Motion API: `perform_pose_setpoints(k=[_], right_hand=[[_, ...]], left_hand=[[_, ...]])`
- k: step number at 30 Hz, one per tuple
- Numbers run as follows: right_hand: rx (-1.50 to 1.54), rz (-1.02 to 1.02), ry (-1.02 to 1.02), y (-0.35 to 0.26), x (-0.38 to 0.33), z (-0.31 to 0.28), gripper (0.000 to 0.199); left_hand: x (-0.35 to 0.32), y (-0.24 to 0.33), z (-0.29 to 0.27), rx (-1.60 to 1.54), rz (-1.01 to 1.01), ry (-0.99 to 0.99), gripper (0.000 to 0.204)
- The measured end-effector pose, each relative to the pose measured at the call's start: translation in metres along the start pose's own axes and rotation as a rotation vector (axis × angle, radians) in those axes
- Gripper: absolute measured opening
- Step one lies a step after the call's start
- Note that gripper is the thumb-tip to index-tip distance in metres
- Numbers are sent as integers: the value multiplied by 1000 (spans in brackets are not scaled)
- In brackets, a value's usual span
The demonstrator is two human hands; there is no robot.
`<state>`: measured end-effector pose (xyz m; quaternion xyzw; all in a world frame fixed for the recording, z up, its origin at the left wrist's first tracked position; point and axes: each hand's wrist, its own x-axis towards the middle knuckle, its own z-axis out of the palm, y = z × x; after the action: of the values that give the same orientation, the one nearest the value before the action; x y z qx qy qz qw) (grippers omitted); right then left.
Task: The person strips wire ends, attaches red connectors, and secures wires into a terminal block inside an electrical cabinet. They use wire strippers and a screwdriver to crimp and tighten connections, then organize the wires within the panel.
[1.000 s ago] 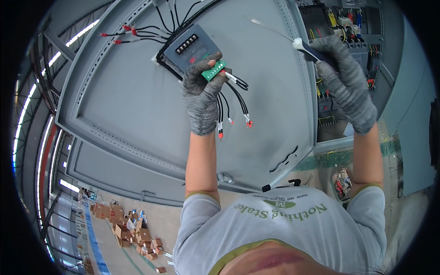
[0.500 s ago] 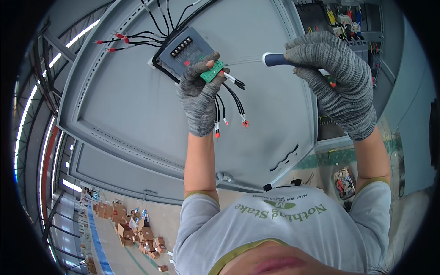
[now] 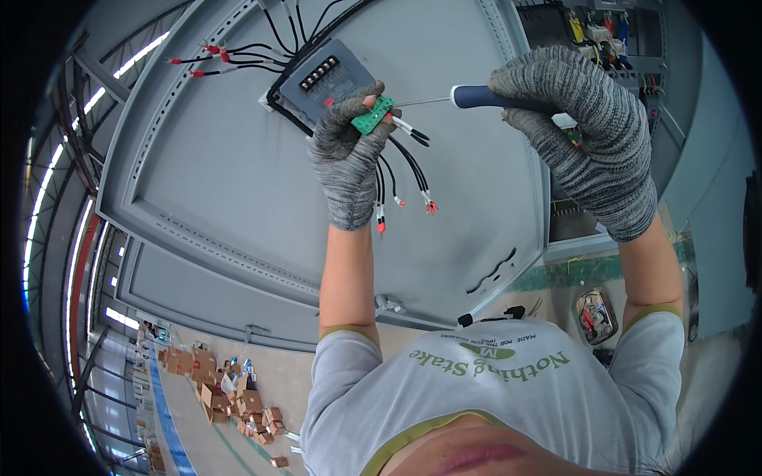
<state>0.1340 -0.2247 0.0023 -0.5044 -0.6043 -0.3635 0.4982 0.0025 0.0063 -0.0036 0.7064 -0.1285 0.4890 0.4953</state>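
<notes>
In a grey knit glove, my left hand [image 3: 347,163] pinches a green terminal block [image 3: 372,117] between thumb and fingers. White-sleeved black wires [image 3: 410,131] run out from its right side. My right hand [image 3: 583,135], gloved the same way, is closed round the dark blue handle of a screwdriver [image 3: 476,97]. The screwdriver lies level, its thin shaft pointing left, with the tip at the block's right edge; whether it sits in a screw I cannot tell. Right behind my left hand is a grey meter box [image 3: 321,79] with a row of black terminals.
Black wires with red-tipped lugs [image 3: 218,54] fan out above left, and more hang [image 3: 431,206] below the block. Behind spreads a grey cabinet door [image 3: 230,174]. Wired components [image 3: 607,36] fill the cabinet at upper right. A tool tray [image 3: 595,316] and cardboard boxes [image 3: 210,389] lie on the floor.
The terminal block and my left hand have shifted slightly right, while the screwdriver handle has moved slightly left and up. Both hands keep their grip.
</notes>
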Motion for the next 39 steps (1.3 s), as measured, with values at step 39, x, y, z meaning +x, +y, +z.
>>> perform_pose_setpoints(k=[39], right_hand=[[-376,-260,-220,-7,34,-4,29]], left_hand=[[1,9,2,-174,-120,-31,25]])
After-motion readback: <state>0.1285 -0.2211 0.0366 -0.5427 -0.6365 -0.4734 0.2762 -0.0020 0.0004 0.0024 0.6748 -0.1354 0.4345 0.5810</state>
